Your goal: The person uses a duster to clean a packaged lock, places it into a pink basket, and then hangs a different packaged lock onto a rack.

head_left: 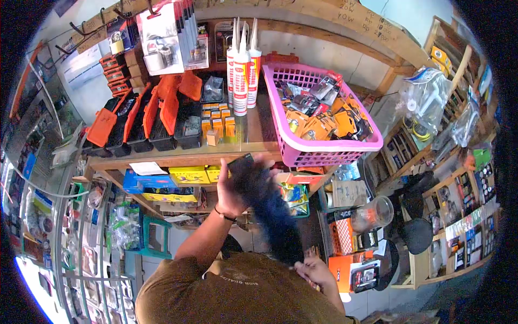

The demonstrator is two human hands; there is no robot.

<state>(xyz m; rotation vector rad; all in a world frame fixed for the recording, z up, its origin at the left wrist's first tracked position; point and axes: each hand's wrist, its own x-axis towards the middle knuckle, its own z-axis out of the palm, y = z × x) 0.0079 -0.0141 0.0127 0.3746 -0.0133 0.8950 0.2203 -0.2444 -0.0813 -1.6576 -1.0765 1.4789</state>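
Observation:
My left hand [231,193] is raised before the shelf, its thumb and fingers on both sides of a small black rectangular thing [240,163]. What that thing is I cannot make out. Across it lies a dark blue-black fluffy duster [278,218], smeared by motion, which hides part of my left palm. Low on the right, close to my shirt, my right hand [317,271] is closed around the duster's lower end. A dark band circles my left wrist.
Ahead, the wooden shelf [237,147] bears black boxes with orange lids [164,110], small yellow cartons [230,127], white sealant tubes [240,81] and a pink basket [324,143] of packaged parts. Boxes and a clear plastic jar [379,210] stand at right, a green stool [156,237] at left.

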